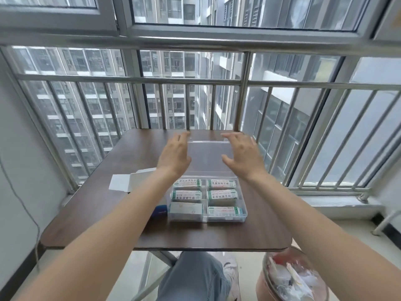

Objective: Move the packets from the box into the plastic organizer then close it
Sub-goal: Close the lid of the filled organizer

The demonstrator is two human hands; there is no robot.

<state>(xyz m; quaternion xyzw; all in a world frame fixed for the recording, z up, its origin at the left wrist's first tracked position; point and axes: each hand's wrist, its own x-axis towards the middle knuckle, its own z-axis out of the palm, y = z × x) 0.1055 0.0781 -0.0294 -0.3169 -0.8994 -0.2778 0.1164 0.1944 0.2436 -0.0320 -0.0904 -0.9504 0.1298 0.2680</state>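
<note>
A clear plastic organizer (243, 210) sits on the brown table, its compartments filled with white-and-green packets (221, 194). Its transparent lid (207, 156) stands tilted open at the back. My left hand (173, 156) is at the lid's left edge and my right hand (243, 157) at its right edge, fingers spread and stretched toward the top rim. Whether the fingers touch the lid is unclear. The white box (130, 181) lies open to the left of the organizer, partly hidden by my left forearm.
A small blue item (159, 210) lies by the organizer's left side. The table (97, 213) stands against a metal window railing (217, 82). A pink bin (290, 279) with waste is on the floor at lower right. My leg is under the table.
</note>
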